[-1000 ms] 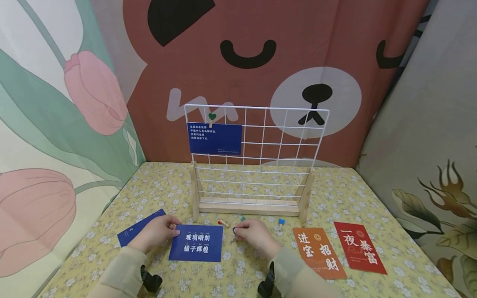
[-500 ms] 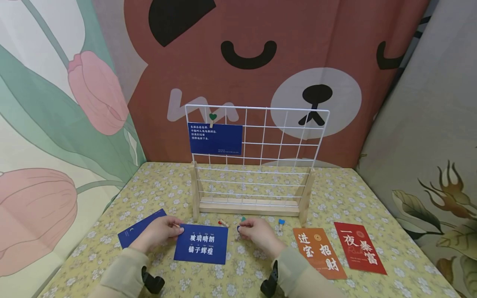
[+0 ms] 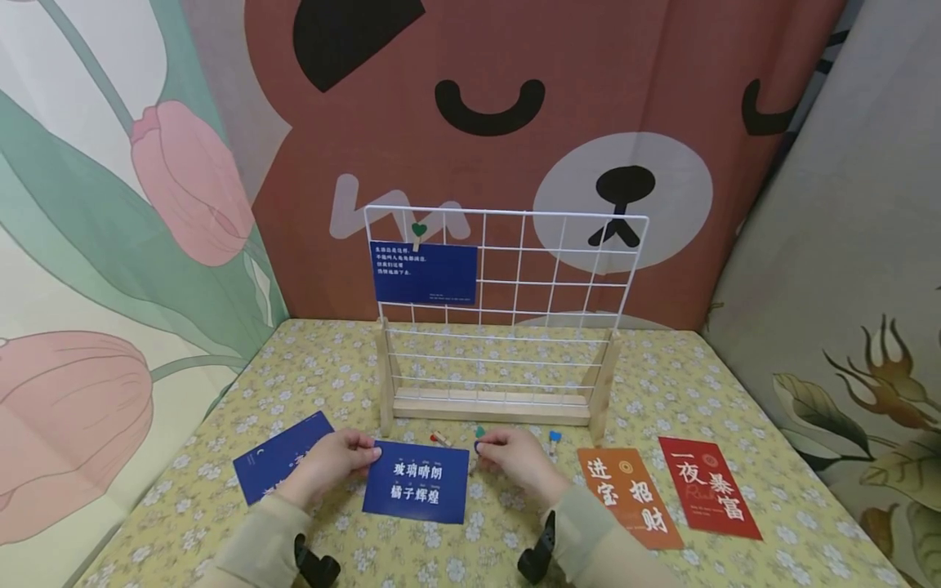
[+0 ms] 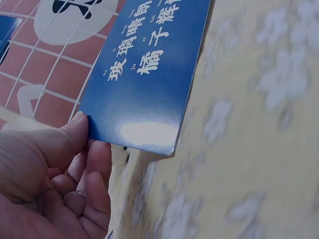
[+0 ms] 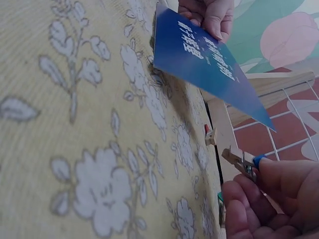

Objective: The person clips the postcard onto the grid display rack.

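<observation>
Head view, lower centre: I see the left hand (image 3: 332,461) pinching a blue rectangular card with white characters (image 3: 416,483) at its upper-left corner; the card is tilted. Just right of it, apart from the other hand, the right hand (image 3: 520,461) pinches a small wooden clip with a blue head (image 5: 243,163). Mid-frame, I note a white wire grid (image 3: 517,282) on a pale wooden stand (image 3: 492,415). An orange card (image 3: 631,494) lies lower right.

On the floral tabletop (image 3: 331,367) we see: rack (image 3: 492,411), centre; clips (image 3: 555,438), lower centre; blue card (image 3: 281,452), lower left; orange card (image 3: 626,495), red card (image 3: 709,490), lower right.
</observation>
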`<state>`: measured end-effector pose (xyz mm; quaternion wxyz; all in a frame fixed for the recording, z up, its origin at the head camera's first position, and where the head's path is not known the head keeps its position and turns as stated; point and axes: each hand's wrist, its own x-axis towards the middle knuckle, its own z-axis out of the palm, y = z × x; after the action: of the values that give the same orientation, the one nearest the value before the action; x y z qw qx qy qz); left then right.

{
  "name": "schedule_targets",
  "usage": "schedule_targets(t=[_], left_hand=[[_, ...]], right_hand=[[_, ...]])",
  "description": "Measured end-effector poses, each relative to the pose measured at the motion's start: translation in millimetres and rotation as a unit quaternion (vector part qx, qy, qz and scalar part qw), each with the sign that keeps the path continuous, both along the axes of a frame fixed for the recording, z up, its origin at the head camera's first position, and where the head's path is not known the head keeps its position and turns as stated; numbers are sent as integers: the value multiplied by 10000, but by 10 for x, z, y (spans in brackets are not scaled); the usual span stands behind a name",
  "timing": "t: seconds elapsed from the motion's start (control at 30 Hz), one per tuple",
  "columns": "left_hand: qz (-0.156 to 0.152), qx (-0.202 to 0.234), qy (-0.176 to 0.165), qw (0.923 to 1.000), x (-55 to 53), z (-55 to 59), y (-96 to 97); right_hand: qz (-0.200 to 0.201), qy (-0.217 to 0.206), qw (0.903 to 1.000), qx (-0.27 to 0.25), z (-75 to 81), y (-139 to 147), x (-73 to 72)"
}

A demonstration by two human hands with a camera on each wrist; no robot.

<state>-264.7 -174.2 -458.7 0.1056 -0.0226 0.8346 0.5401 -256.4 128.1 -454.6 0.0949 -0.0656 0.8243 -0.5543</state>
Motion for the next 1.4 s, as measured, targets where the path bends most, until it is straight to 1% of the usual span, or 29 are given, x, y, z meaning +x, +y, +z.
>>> schedule_targets(t=[0.07, 0.17, 0.27, 0.33, 0.43, 0.47, 0.5, 0.67, 0.7, 0.73, 0.87, 1.03, 1.13, 1.23, 1.3, 1.4], left_hand=[[-60, 117, 21, 9999, 8, 3, 43], [-155, 228, 99, 9996, 14, 17, 107], [-246, 205, 191, 9993, 22, 35, 168], [-268, 194, 221, 9992, 27, 42, 212], [-363, 180, 305, 9987, 30, 58, 289], [-419, 123, 367, 9984, 27, 64, 317], [-501, 186, 400, 9978, 24, 70, 345], [-974, 226, 671, 9927, 13, 110, 472], [-1022, 288, 678, 9920, 14, 118, 494], [-1053, 256, 708, 9916, 14, 124, 514], [-1075, 192, 765, 9911, 11, 145, 587], [-1136, 197, 826, 9899, -17, 158, 675], [-1161, 304, 802, 9895, -29, 158, 724], [-1151, 469, 727, 9896, -33, 160, 765], [-1138, 556, 694, 9895, -35, 164, 793], [-1131, 683, 676, 9889, -42, 175, 831]], right_hand=[[12, 2, 10000, -36, 4, 22, 2], [23, 134, 9999, 46, -1, 60, 3], [-3, 211, 9998, 28, -8, 109, 4], [-56, 242, 9997, 51, 1, 160, 5], [-249, 222, 9994, 112, 44, 243, 6], [-341, 241, 9990, 156, 60, 272, 3], [-423, 242, 9987, 160, 78, 301, 1], [-716, 161, 9973, -22, 145, 413, -4], [-748, 161, 9971, -40, 159, 433, -4], [-773, 197, 9968, -39, 166, 452, -7], [-854, 317, 9958, 41, 203, 526, -25], [-877, 189, 9957, 234, 233, 610, -48], [-834, 135, 9958, 350, 240, 649, -42], [-873, 94, 9953, 408, 252, 682, -32], [-935, 63, 9951, 327, 269, 703, -27], [-977, 134, 9950, 167, 321, 741, -17]])
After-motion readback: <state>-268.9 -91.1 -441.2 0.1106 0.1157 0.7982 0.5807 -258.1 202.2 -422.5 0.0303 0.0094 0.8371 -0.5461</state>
